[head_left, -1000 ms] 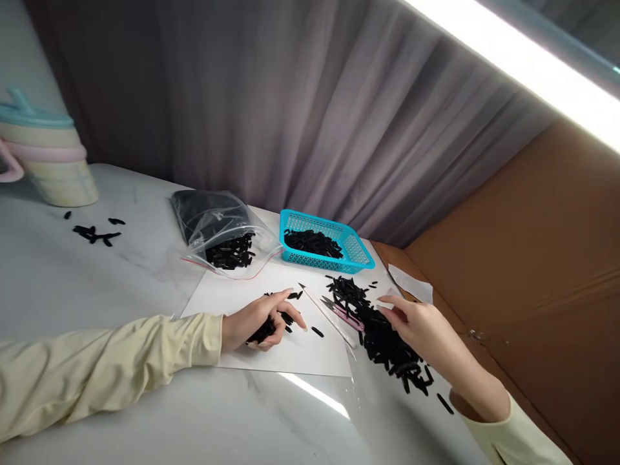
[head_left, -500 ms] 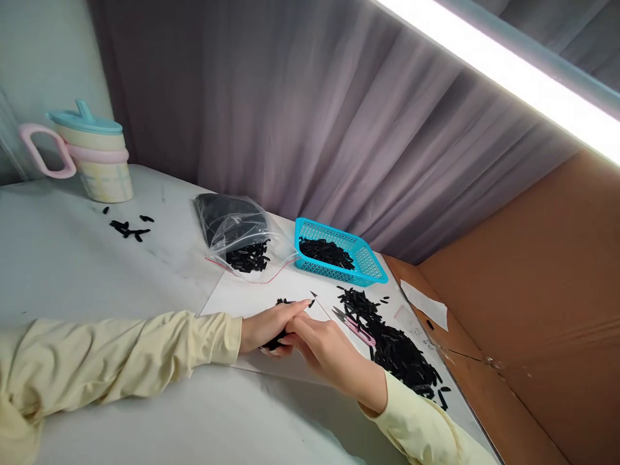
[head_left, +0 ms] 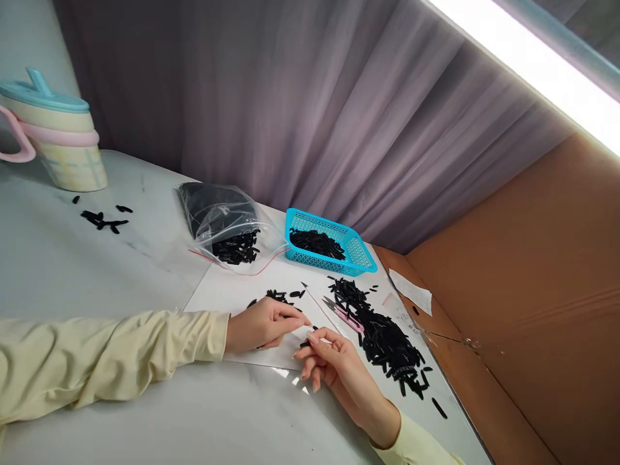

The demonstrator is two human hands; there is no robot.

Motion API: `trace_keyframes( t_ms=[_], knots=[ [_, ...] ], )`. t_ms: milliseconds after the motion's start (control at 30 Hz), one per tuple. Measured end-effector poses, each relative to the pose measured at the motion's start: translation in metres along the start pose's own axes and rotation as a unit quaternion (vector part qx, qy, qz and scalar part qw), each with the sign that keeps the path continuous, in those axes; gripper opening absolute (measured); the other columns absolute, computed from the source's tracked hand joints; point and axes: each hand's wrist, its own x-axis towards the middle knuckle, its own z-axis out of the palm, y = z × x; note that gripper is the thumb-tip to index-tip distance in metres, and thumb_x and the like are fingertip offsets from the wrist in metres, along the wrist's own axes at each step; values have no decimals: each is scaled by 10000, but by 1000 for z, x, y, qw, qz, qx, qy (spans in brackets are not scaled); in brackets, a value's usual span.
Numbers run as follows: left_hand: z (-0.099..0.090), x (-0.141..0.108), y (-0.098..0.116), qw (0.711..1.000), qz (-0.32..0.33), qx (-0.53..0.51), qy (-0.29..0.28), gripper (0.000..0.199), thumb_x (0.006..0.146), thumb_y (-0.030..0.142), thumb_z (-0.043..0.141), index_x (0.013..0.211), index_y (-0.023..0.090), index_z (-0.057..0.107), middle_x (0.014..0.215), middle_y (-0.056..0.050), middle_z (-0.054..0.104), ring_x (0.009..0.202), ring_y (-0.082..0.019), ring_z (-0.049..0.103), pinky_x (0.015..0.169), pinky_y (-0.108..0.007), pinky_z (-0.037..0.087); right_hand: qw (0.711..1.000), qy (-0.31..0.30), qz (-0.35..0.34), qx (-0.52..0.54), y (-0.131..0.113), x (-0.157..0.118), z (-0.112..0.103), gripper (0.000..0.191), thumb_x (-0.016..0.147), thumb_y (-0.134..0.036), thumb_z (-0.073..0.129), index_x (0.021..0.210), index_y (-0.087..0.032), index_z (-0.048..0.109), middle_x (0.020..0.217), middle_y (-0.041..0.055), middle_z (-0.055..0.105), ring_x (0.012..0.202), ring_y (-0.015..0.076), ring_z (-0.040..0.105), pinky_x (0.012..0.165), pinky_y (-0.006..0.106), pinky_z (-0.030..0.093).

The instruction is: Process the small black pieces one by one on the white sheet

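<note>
In the head view, the back edge of the worktop (head_left: 145, 413) ran along the curtain (head_left: 266, 97), and its right edge lay beside the brown cardboard panel (head_left: 533, 258). Bare surface stretched in front of the white sheet (head_left: 213, 294) and to its left, around a few scattered black pieces (head_left: 104, 221). Over the sheet's front part, the right hand (head_left: 339, 361) pinched a slim black piece (head_left: 305, 344) between thumb and forefinger, its other fingers loosely curled. The left hand (head_left: 266, 323) had its fingertips drawn together just beside the right fingertips; whether they gripped anything could not be told. A small heap (head_left: 278, 296) of black pieces lay behind the left hand, partly hidden by it. Beyond the right hand were the pink-handled snips (head_left: 349, 318), touching a larger pile (head_left: 392, 345) of the same pieces. Farther back, the clear zip bag (head_left: 217, 206) lay with its mouth toward the hands, black pieces inside, and the blue perforated basket (head_left: 361, 263) beside it held more. The lidded tumbler (head_left: 72, 161) stood at the far left.
</note>
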Motion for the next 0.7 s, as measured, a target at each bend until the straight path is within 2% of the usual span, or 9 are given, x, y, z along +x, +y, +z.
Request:
trace_keyframes(
  t_ms=[167, 300, 367, 533, 600, 700],
  knots=[
    [2, -4, -2, 997, -14, 64, -36, 477, 813, 361, 528, 1157, 42, 612, 384, 92, 299, 361, -66, 227, 366, -201, 166, 999, -6, 8, 39, 2, 1, -1, 289, 743, -384, 706, 742, -131, 568, 763, 81, 713, 576, 147, 684, 401, 160, 481],
    [1, -4, -3, 991, 13, 124, -40, 479, 829, 362, 531, 1199, 64, 593, 433, 94, 238, 423, -66, 159, 392, -204, 116, 998, -19, 22, 50, 1, 1, -2, 265, 734, -358, 718, 771, -127, 595, 771, 68, 706, 679, 179, 707, 406, 152, 479],
    [1, -4, -3, 989, 23, 135, -46, 480, 840, 367, 523, 1217, 76, 582, 442, 94, 226, 431, -65, 150, 394, -202, 111, 998, -17, 27, 53, 0, 0, -2, 265, 726, -360, 724, 778, -127, 608, 737, 57, 697, 657, 173, 703, 397, 148, 465],
    [0, -5, -1, 993, 9, 94, -73, 514, 850, 367, 517, 1278, 82, 525, 426, 101, 235, 398, -56, 175, 370, -182, 133, 997, -21, 23, 64, -2, 0, -2, 284, 732, -340, 721, 889, -109, 670, 614, 24, 662, 471, 88, 614, 384, 141, 414],
    [1, -6, 1, 995, -1, 66, -75, 510, 860, 355, 503, 1295, 89, 506, 411, 100, 267, 379, -57, 208, 361, -178, 161, 997, -26, 19, 69, -2, 1, -2, 310, 729, -311, 726, 959, -110, 676, 608, 22, 661, 448, 72, 583, 397, 143, 417],
    [1, -7, 3, 996, -1, 43, -73, 483, 875, 341, 473, 1287, 94, 516, 400, 98, 290, 361, -57, 237, 359, -175, 195, 997, -31, 11, 71, -2, 1, -3, 300, 724, -280, 726, 968, -111, 683, 619, 27, 665, 470, 73, 579, 413, 142, 435]
  ],
)
